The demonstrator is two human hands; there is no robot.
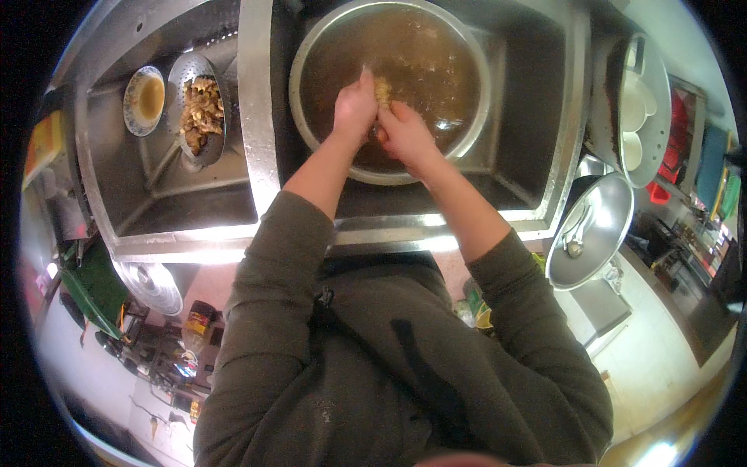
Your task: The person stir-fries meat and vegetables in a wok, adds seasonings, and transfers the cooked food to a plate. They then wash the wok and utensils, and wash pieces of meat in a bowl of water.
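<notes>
A large round metal basin point(480, 111) of brown, murky water stands in the right-hand sink bay. Over the water my right hand point(407, 134) grips a pale, knobbly piece of ginger root point(382, 92) between thumb and fingers. My left hand point(356, 110) is curled against the ginger's left side, its thumb pointing up; whether its fingers also grip the root cannot be made out. In the left bay, a perforated metal strainer point(178, 76) holds a heap of brown ginger pieces point(202, 114), with a patterned bowl point(131, 111) of tan liquid beside it.
A steel divider point(257, 87) separates the two sink bays. Right of the sink are a metal bowl point(604, 233) with spoons and a larger basin point(659, 128) with white bowls. A metal lid point(154, 286) lies below the sink's left front edge, near a jar point(198, 324) with a dark cap.
</notes>
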